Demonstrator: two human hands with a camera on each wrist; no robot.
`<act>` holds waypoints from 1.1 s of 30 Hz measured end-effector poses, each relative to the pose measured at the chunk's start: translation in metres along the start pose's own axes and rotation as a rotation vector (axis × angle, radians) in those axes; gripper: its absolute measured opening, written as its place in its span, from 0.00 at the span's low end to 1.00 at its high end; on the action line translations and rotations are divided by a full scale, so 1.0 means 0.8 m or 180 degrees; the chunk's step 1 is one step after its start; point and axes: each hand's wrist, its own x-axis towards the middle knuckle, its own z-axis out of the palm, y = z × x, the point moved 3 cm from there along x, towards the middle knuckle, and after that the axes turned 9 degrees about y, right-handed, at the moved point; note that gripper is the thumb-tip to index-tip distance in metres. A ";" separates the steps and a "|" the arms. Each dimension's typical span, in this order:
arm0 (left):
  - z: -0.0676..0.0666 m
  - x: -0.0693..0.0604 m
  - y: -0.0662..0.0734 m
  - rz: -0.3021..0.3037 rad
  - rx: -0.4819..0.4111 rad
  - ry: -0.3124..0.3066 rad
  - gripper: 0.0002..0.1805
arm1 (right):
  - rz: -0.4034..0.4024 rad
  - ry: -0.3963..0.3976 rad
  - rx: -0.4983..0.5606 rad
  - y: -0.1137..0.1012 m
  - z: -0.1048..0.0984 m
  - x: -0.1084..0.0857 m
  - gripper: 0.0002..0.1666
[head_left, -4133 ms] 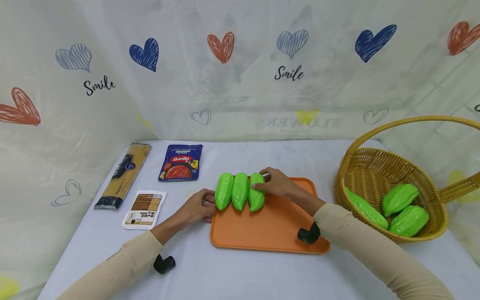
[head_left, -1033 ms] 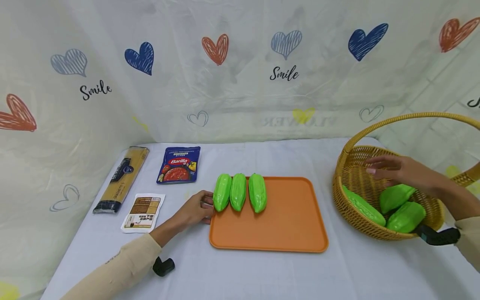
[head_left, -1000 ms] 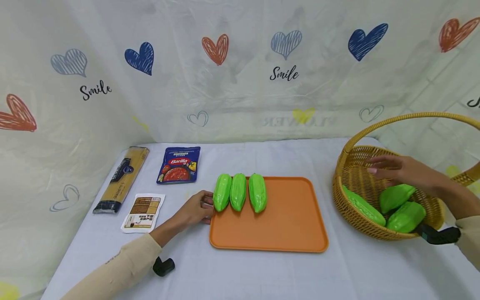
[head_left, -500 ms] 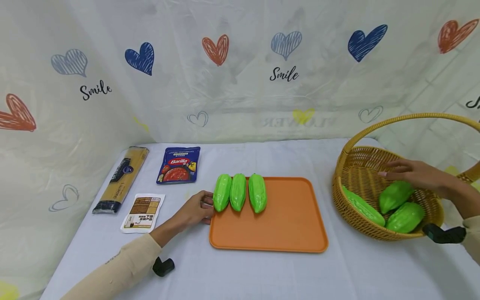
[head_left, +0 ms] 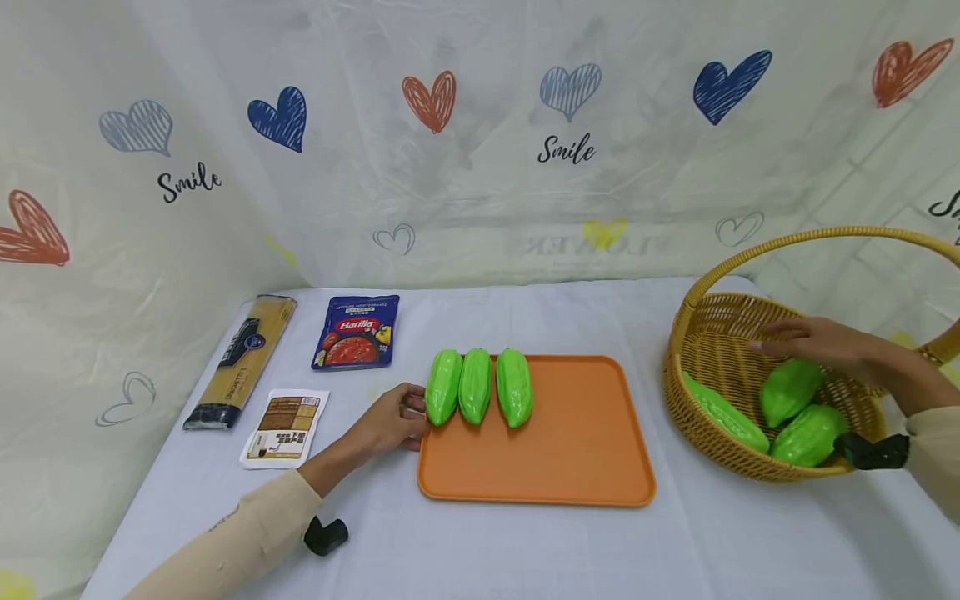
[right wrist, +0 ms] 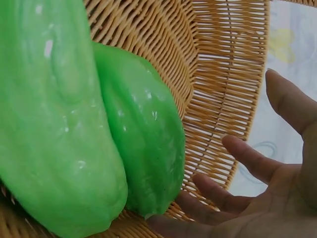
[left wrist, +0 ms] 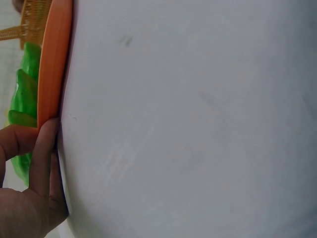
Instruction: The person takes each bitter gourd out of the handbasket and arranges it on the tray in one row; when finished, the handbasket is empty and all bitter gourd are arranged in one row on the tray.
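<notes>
Three glossy green bitter gourds (head_left: 475,386) lie side by side on the orange tray (head_left: 562,450), with a wider gap before the rightmost one. My left hand (head_left: 390,417) grips the tray's left rim beside the leftmost gourd; the left wrist view shows fingers on both sides of that rim. Over the wicker basket (head_left: 712,450), my right hand (head_left: 825,343) has its fingers spread and holds nothing. Three more gourds (head_left: 810,435) lie in the basket below it. In the right wrist view, a fingertip is close to the lower end of one gourd (right wrist: 143,129); contact is unclear.
A spaghetti pack (head_left: 243,358), a blue Barilla sauce pouch (head_left: 356,332) and a white-edged sachet (head_left: 285,428) lie left of the tray. The basket's tall handle (head_left: 817,232) arches over its opening. A patterned curtain hangs behind the table.
My right hand has left the rightmost gourd on the tray and moved right, over the basket, then lower toward the gourds there. That tray gourd sits slightly apart now. My left hand stays put.
</notes>
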 end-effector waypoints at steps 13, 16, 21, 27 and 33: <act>0.000 0.002 -0.006 -0.0023 -0.0027 0.0016 0.32 | -0.0065 0.0189 0.0158 0.006 0.007 0.020 0.48; 0.000 0.001 -0.005 -0.0029 -0.0013 0.0015 0.33 | -0.0073 0.0173 0.0196 0.009 0.012 0.023 0.48; 0.000 -0.001 -0.001 -0.0053 0.0013 0.0031 0.32 | -0.0144 0.0141 0.0120 0.012 0.017 0.029 0.48; 0.000 -0.001 -0.001 -0.0045 0.0029 0.0024 0.33 | -0.0187 0.0102 -0.0080 0.010 0.021 0.030 0.49; 0.000 0.003 -0.003 -0.0065 0.0026 0.0030 0.32 | -0.0152 0.0029 -0.0046 0.007 0.022 0.029 0.49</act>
